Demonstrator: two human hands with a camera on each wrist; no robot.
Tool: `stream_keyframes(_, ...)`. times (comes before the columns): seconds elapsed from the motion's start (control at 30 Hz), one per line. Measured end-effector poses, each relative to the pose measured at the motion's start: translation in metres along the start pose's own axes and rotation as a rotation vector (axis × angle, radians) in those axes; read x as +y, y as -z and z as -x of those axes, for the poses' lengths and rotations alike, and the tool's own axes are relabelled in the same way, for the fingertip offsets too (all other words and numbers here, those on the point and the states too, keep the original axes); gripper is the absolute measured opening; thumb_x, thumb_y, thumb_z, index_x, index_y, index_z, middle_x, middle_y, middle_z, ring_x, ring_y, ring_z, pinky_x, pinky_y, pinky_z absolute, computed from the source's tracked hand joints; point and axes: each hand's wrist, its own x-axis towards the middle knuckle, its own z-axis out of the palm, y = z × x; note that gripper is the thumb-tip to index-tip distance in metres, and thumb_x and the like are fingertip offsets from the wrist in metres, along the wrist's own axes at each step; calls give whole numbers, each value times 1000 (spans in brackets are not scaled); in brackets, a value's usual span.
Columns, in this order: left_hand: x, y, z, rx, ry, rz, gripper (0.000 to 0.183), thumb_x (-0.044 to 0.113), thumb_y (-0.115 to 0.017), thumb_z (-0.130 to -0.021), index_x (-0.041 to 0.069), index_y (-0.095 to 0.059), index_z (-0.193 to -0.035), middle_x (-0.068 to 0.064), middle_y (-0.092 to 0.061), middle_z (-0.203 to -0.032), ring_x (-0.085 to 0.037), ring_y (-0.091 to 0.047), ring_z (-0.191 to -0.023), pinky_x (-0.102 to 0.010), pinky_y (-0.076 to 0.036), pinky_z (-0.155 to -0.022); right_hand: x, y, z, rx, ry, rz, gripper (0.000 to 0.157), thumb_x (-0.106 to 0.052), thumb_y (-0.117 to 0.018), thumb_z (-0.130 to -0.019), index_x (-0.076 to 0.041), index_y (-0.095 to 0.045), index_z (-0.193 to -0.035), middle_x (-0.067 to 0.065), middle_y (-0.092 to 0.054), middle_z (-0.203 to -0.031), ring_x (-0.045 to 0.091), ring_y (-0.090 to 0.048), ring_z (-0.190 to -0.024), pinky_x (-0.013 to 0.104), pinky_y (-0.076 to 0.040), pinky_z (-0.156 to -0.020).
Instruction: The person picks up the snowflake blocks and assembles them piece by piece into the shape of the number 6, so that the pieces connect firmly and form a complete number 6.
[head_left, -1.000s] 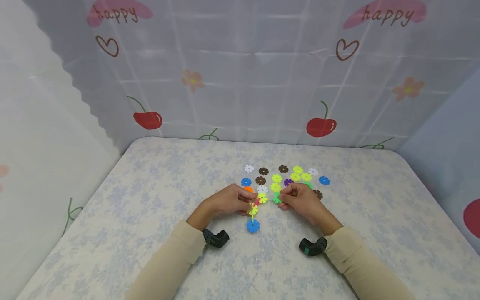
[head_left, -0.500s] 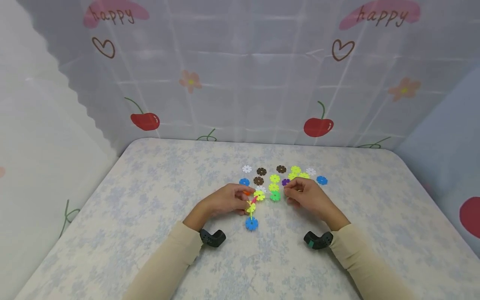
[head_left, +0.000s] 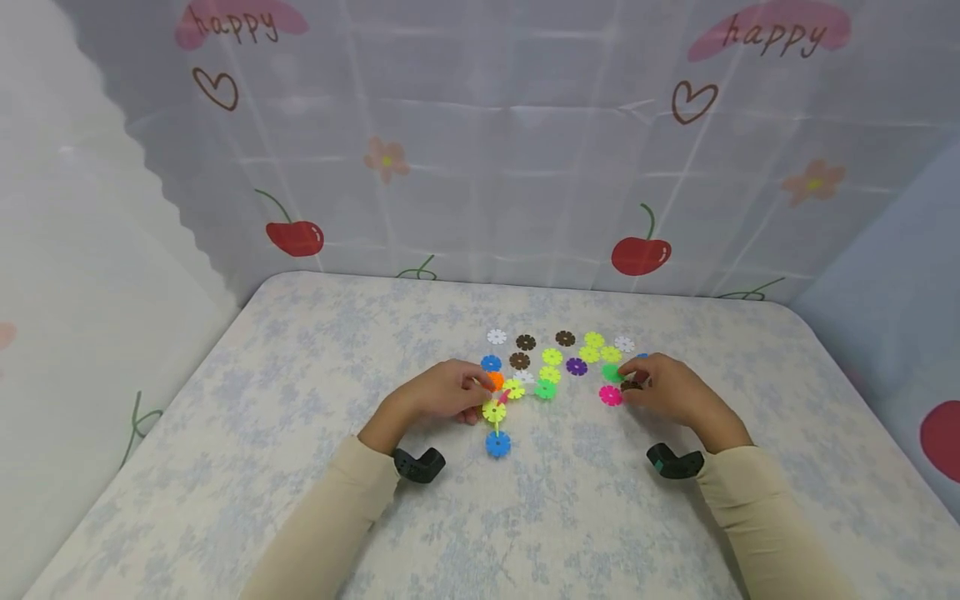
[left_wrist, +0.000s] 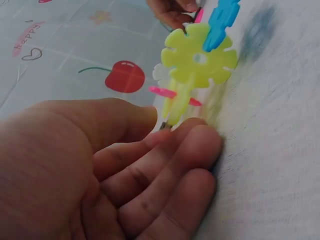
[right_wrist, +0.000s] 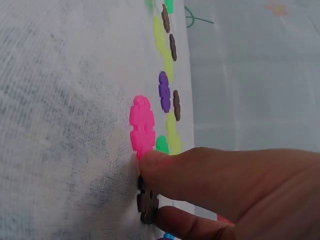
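A chain of interlocking notched plastic discs lies on the table: a blue disc [head_left: 498,443], a yellow disc [head_left: 494,411], a pink disc [head_left: 504,397] edge-on, another yellow disc [head_left: 513,389] and a green disc [head_left: 545,390]. Just left of it is my left hand [head_left: 450,389], fingers loosely bent and holding nothing; the left wrist view shows the chain's yellow disc [left_wrist: 200,57] beyond the fingertips. On the right, my right hand [head_left: 667,390] pinches a brown disc [right_wrist: 147,202] between thumb and index finger. A loose pink disc [head_left: 611,396] lies beside that thumb.
Several loose discs spread behind the hands, among them a purple disc [head_left: 577,367], a white disc [head_left: 497,337] and an orange disc [head_left: 495,381]. The flowered tablecloth [head_left: 570,517] covers the table, and a printed curtain [head_left: 480,167] hangs behind it.
My right hand has let go of the green disc and moved right to the brown disc, uncovering the pink one. My left hand has come off the chain, slightly leftward.
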Motion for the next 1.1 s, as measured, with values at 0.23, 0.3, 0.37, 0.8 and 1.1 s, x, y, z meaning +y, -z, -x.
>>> stream_keyframes(0.23,-1,6,2,-79,-46,-69,20,14,-64,-100,5,-73,-86,-5,-68,-74,-18,-63,-65,-29,-53,-65,4,1,0,-4,-43,37,21,-10,-75,-90,1,-67,-106,14,-64,-100,34,-59,-96,52,-51,-82)
stream_keyframes(0.3,-1,6,3,-108,-49,-83,20,14,-65,-99,5,-72,-83,-4,-66,-71,-16,-60,-63,-28,-51,-64,4,2,0,-8,-51,28,19,-9,-75,-91,1,-64,-103,14,-64,-99,33,-59,-96,50,-51,-82)
stream_keyframes(0.37,-1,7,3,-137,-41,-94,21,13,-65,-98,4,-71,-80,-3,-63,-67,-15,-56,-60,-27,-47,-64,3,2,0,-8,-59,4,15,-6,-72,-92,0,-61,-101,13,-65,-98,32,-60,-94,47,-51,-79)
stream_keyframes(0.8,-2,6,2,8,-45,-115,21,19,-61,-102,5,-66,-89,-3,-59,-66,-15,-49,-59,-28,-40,-60,-17,-15,-3,105,127,-154,7,-4,-70,-94,-6,-63,-97,5,-66,-94,23,-62,-84,36,-51,-69)
stream_keyframes(1.1,-2,-6,-7,77,-84,-38,16,15,-62,-100,4,-70,-108,-5,-65,-77,-17,-58,-67,-29,-46,-64,-34,-40,-7,87,209,-173,15,-2,-71,-92,-11,-60,-88,1,-64,-87,18,-61,-80,34,-51,-67)
